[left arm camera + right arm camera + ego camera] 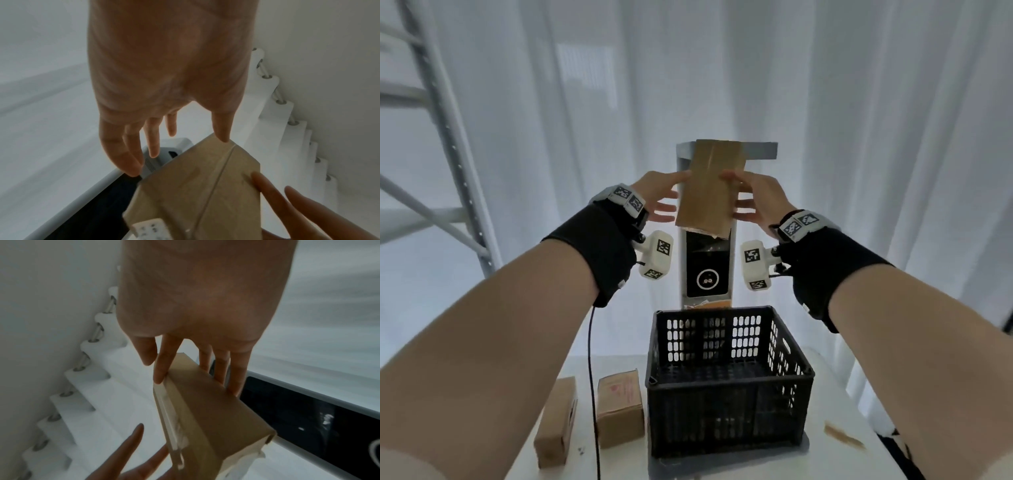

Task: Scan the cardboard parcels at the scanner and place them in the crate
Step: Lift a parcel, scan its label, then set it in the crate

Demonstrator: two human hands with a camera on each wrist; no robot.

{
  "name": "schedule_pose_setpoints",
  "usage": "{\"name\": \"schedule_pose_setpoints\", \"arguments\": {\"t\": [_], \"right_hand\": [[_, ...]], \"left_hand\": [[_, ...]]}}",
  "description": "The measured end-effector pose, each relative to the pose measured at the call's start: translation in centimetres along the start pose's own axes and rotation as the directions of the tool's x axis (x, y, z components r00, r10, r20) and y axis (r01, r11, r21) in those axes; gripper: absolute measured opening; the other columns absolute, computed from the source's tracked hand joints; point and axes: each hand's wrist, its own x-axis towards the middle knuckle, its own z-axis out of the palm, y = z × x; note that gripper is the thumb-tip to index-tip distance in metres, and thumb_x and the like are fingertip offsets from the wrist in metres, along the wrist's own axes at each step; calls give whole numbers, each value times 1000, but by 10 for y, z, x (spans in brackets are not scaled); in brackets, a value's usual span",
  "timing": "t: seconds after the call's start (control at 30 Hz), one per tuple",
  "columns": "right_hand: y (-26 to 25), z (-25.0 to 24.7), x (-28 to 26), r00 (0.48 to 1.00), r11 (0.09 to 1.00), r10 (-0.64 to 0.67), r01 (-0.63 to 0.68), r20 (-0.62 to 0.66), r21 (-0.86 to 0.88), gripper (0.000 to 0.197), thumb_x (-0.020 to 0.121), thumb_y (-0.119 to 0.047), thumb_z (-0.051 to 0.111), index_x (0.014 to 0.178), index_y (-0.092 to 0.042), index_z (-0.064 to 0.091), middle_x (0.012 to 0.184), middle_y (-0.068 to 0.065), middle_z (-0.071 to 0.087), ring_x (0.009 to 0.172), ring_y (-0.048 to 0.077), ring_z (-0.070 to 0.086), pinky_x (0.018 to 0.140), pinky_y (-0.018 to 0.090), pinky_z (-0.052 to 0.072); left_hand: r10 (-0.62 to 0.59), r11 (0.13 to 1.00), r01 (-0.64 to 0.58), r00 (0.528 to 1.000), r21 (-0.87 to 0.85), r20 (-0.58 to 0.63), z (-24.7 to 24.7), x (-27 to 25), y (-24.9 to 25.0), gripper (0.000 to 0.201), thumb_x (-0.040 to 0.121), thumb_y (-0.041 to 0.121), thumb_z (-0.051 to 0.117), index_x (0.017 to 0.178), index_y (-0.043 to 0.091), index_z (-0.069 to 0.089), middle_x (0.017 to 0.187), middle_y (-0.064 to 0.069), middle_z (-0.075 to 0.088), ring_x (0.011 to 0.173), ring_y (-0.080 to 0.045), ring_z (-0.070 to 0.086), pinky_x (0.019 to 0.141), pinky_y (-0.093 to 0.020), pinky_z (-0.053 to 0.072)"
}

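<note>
- Right hand [760,198] pinched a flat brown cardboard parcel [709,188]; left hand [657,193], fingers straight, only steadied its edge.
- Two brown cardboard boxes [556,421] [619,407] waited unscanned.
- Black plastic lattice crate [729,381] looked empty, so early days.
- Held parcel was up against the tall grey scanner post [707,270].

Both hands are raised out ahead at 12 o'clock, palms turned toward each other. The left hand [657,195] has straight, spread fingers, its thumb tip touching the parcel [707,192] at the 9 o'clock edge; the right hand [760,202] pinches the 3 o'clock edge between forefinger and the other fingers
</note>
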Motion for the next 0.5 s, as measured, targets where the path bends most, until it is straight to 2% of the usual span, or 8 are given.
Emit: {"name": "schedule_pose_setpoints", "arguments": {"t": [0.07, 0.17, 0.27, 0.37, 0.5], "right_hand": [[-17, -2, -7, 999, 999, -33, 33, 24, 31, 40, 86, -38, 62, 120, -17, 68, 127, 11, 63, 106, 32, 64, 76, 38, 59], [-34, -12, -15, 992, 993, -80, 71, 95, 99, 34, 88, -44, 59, 117, -27, 69, 130, 11, 57, 109, 32, 62, 78, 39, 58], [-45, -24, -16, 987, 983, -114, 96, 110, 154, 35, 84, -41, 63, 115, -25, 70, 134, 14, 57, 110, 32, 62, 86, 44, 58], [-53, -37, -16, 984, 978, -141, 122, 106, 166, 33, 85, -37, 62, 113, -20, 70, 121, 14, 61, 101, 29, 62, 86, 42, 57], [-58, -53, -17, 988, 985, -130, 120, 79, 124, 26, 92, -24, 54, 114, -22, 68, 106, 4, 62, 92, 25, 59, 75, 33, 53]], "left_hand": [[13, 1000, -13, 1000, 12, 6, -5, -9, 12, 71, 74, 58, 76, 132, 21, 59, 128, -4, 63, 115, -29, 63, 82, -39, 56], [50, 999, -50, 999, 16, 11, -5, -18, 26, 74, 70, 58, 75, 131, 22, 58, 130, -5, 62, 122, -30, 56, 90, -46, 52], [78, 996, -76, 995, -36, 57, 3, -31, 39, 54, 82, 51, 72, 126, 20, 61, 127, -8, 64, 115, -30, 60, 92, -48, 52], [124, 991, -120, 990, -58, 72, 17, -38, 52, 47, 87, 41, 72, 125, 13, 64, 122, -8, 68, 104, -27, 67, 85, -44, 57], [150, 989, -149, 988, -22, 48, 42, -38, 67, 50, 82, 35, 76, 124, 9, 66, 121, -11, 70, 106, -28, 70, 87, -50, 58]]}}
